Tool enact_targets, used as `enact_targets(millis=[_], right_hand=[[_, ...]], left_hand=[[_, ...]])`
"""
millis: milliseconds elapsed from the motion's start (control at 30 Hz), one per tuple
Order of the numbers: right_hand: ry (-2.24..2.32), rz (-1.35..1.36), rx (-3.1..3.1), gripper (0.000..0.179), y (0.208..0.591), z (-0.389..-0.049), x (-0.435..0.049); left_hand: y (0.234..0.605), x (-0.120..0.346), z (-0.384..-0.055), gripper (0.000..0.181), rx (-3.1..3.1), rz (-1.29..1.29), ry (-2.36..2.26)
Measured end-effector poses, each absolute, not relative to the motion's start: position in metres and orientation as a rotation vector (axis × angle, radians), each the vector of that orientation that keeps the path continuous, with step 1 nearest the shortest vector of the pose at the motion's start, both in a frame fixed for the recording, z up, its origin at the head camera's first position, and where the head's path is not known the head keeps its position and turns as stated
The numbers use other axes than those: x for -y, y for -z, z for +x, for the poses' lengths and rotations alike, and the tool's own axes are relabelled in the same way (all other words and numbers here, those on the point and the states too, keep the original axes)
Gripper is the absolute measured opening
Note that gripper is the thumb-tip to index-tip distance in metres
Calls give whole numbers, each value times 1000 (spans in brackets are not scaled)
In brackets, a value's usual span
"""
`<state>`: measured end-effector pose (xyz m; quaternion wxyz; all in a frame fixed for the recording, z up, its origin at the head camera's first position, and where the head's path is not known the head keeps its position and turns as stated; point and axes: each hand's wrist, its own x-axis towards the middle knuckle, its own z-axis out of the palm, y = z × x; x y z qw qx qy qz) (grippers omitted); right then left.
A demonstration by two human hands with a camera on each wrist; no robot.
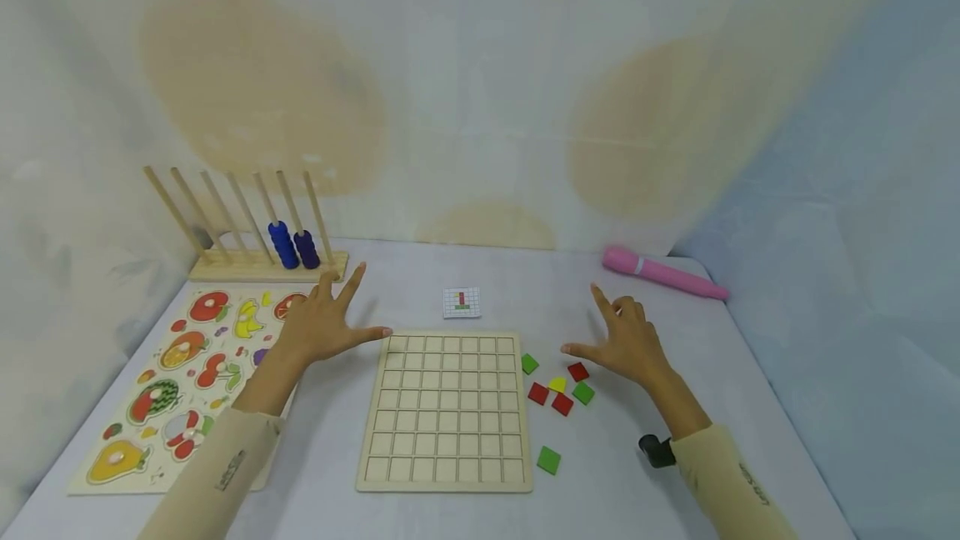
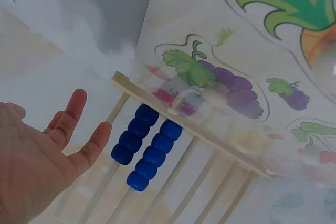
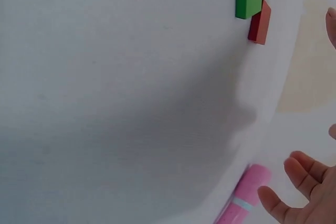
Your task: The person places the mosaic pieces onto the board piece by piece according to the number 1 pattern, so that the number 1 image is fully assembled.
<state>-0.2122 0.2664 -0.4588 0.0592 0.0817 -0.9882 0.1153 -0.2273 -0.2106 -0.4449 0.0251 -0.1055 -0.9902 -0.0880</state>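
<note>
Both of my hands are held up over the table with fingers spread and nothing in them. My left hand is near the upper left corner of a wooden grid board, between it and a fruit puzzle board. Over on the right, my right hand hovers just past loose square tiles: red, green and a yellow piece. A green tile lies apart, nearer the front. Behind the grid board lies a small card printed with a coloured grid pattern.
At the back left stands a wooden peg rack with blue beads and dark blue beads on two pegs. A pink baton-like object lies at the back right. Draped cloth rises behind the table.
</note>
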Motion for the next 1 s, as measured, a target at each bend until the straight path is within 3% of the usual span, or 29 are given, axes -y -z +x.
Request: enact_targets(millis=[1000], right_hand=[[-364,256,3026,111,479,-178,-260]], left_hand=[[474,218,-203,101,3134,-461,355]])
